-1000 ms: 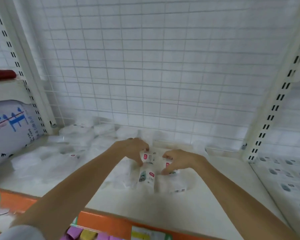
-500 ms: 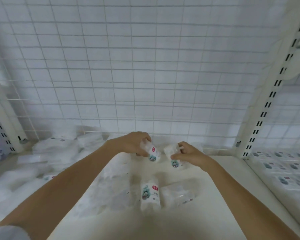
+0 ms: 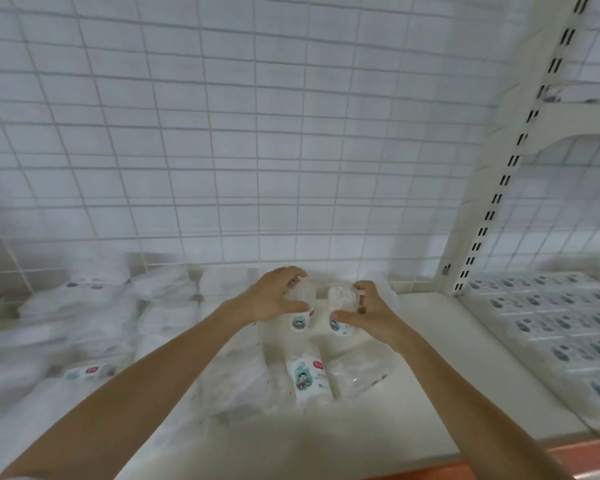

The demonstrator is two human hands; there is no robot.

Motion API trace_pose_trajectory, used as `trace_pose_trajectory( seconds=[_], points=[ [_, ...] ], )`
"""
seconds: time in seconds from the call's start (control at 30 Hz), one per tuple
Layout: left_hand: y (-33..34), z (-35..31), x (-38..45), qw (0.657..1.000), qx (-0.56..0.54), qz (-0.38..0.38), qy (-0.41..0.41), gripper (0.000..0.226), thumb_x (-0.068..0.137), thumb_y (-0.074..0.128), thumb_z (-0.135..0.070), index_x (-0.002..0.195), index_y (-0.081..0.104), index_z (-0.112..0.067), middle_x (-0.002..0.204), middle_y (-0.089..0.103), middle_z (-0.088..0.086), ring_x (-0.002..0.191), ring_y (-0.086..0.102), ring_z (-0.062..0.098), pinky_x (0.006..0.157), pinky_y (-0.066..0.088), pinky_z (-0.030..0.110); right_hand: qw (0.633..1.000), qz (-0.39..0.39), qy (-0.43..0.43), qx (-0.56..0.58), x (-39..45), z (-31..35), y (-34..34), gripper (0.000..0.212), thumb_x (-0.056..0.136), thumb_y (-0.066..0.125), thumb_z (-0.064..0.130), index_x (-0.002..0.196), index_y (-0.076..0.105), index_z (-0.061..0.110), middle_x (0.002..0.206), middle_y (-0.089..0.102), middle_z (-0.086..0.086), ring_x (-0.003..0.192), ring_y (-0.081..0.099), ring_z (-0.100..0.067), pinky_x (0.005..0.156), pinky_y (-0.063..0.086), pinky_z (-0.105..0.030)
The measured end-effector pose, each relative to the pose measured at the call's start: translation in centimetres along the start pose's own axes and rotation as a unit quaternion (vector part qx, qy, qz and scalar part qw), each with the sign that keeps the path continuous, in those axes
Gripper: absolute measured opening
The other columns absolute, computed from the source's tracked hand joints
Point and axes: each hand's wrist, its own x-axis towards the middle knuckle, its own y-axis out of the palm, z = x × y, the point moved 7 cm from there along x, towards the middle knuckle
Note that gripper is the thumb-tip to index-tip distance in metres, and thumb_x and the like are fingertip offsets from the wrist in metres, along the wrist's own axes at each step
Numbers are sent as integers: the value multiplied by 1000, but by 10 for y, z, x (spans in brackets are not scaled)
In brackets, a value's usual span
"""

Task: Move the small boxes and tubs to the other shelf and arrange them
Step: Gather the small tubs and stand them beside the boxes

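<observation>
Left hand (image 3: 272,299) curled round small clear pack (image 3: 301,308); right hand (image 3: 368,311) grips second pack (image 3: 341,311) just beside it, both near wire back grid (image 3: 257,150). Third pack (image 3: 307,377) lies on shelf (image 3: 430,341) below hands. White packs (image 3: 94,317) piled left.

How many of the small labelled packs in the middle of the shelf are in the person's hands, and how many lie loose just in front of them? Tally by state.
Held in left hand: 1 pack
Held in right hand: 1 pack
Lying on shelf with its label showing, in front of the hands: 1 pack
Total: 3
</observation>
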Motion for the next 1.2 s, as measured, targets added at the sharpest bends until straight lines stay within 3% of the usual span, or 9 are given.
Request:
trace_pose_trajectory(
  seconds=[0.1, 0.23, 0.4, 0.6, 0.7, 0.77, 0.83, 1.03, 1.2],
  points=[
    [-1, 7, 2, 998, -58, -14, -31, 60, 75, 75, -28, 127, 47, -15, 121, 52, 1, 110, 51, 13, 92, 41, 22, 1000, -6, 12, 21, -7, 0, 2, 55, 79, 71, 26, 119, 32, 27, 118, 50, -2, 105, 55, -19, 81, 50, -27],
    [1, 10, 3, 998, -46, 4, -33, 59, 73, 77, -32, 122, 50, -14, 120, 54, 0, 111, 51, 15, 97, 44, 31, 995, -12, 28, 100, -14, 1, 1, 51, 81, 67, 7, 122, 40, 19, 121, 52, -8, 100, 56, -15, 82, 50, -30],
    [1, 14, 5, 997, -50, -3, -51, 59, 74, 75, -34, 123, 50, -13, 123, 54, 2, 106, 50, 13, 90, 39, 22, 995, -55, 19, 84, -20, 8, 0, 50, 80, 70, 13, 123, 46, 18, 117, 57, -3, 97, 57, -10, 68, 45, -18],
    [-13, -4, 1, 990, -128, -51, -24, 44, 77, 73, -33, 116, 57, -19, 107, 54, -8, 99, 51, 8, 71, 37, 9, 988, -102, 13, 118, -32, 13, -18, 47, 78, 72, 20, 120, 51, 15, 116, 61, -10, 105, 60, -22, 90, 50, -36],
    [-13, -21, 0, 977, -209, -42, -10, 40, 77, 72, -37, 113, 58, -25, 114, 55, -7, 106, 53, 11, 83, 45, 19, 979, -124, 3, 162, -52, 21, -41, 50, 80, 69, 16, 124, 48, 6, 117, 60, -12, 109, 58, -26, 93, 49, -40],
    [-5, -38, -2, 969, -247, -25, 2, 45, 66, 73, -50, 104, 60, -31, 115, 57, -6, 109, 55, 12, 94, 46, 31, 973, -147, -9, 177, -70, 25, -59, 49, 80, 68, 14, 124, 47, 4, 116, 60, -11, 110, 58, -26, 93, 48, -42],
    [9, -59, -2, 960, -280, -8, 12, 47, 57, 70, -56, 98, 61, -35, 114, 59, -2, 107, 57, 14, 96, 47, 34, 970, -168, -19, 176, -92, 27, -79, 46, 81, 66, 15, 122, 48, 6, 114, 61, -9, 108, 59, -24, 90, 50, -40],
    [78, -137, -6, 938, -338, 67, 25, 17, 82, 68, -28, 99, 65, -24, 103, 65, 4, 91, 62, 12, 85, 47, 26, 955, -250, -13, 159, -186, 0, -148, 38, 83, 63, 21, 118, 50, 11, 109, 62, -7, 98, 61, -17, 72, 49, -26],
    [158, -217, -21, 919, -370, 130, 46, 8, 86, 62, -20, 91, 64, -26, 94, 66, -3, 87, 62, 13, 72, 47, 22, 930, -332, 11, 160, -285, -40, -211, 41, 82, 64, 23, 119, 50, 11, 108, 63, -7, 95, 62, -19, 75, 50, -29]
  ],
)
